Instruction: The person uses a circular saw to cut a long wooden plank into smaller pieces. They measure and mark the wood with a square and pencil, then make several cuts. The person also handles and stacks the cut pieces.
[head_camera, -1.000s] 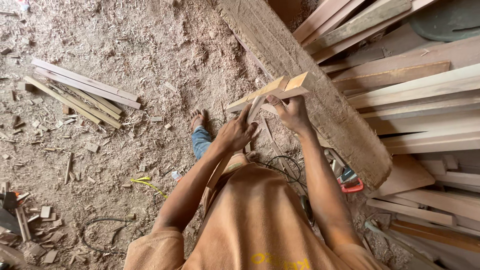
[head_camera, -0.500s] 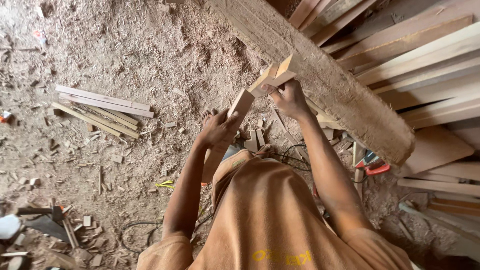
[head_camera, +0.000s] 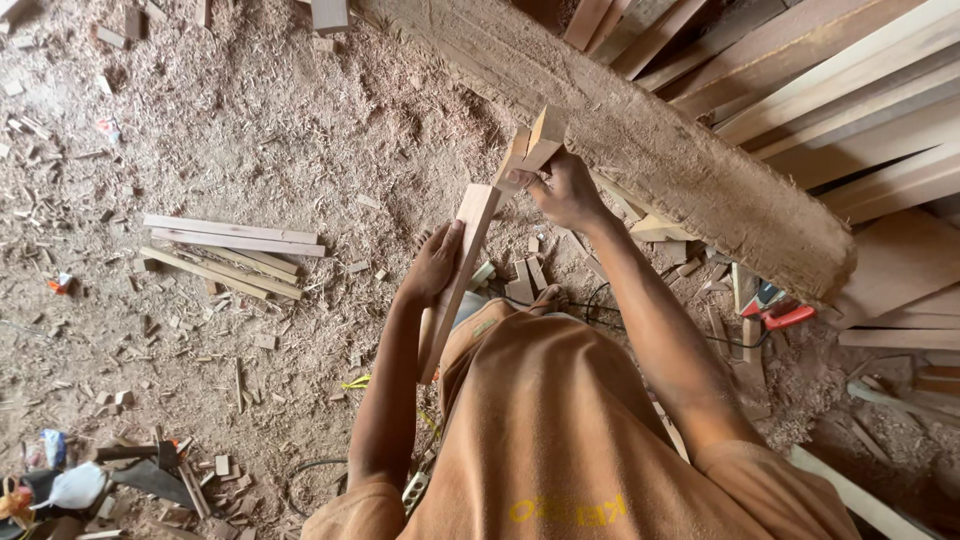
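- I see left hand (head_camera: 435, 265) fingers wrapped on long wooden slat (head_camera: 462, 262), frame centre.
- Right hand (head_camera: 565, 190) fingers clamped on short wood pieces (head_camera: 535, 145) at slat's top end.
- Rough beam (head_camera: 640, 140) upper right.

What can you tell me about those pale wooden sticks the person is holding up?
The wooden sticks are pale, square-cut lengths of bare timber, held together as a tilted bundle, cut ends up near the big rough beam. The left hand grips the middle; the right hand pinches the top. Their lower ends run down to the orange shirt.
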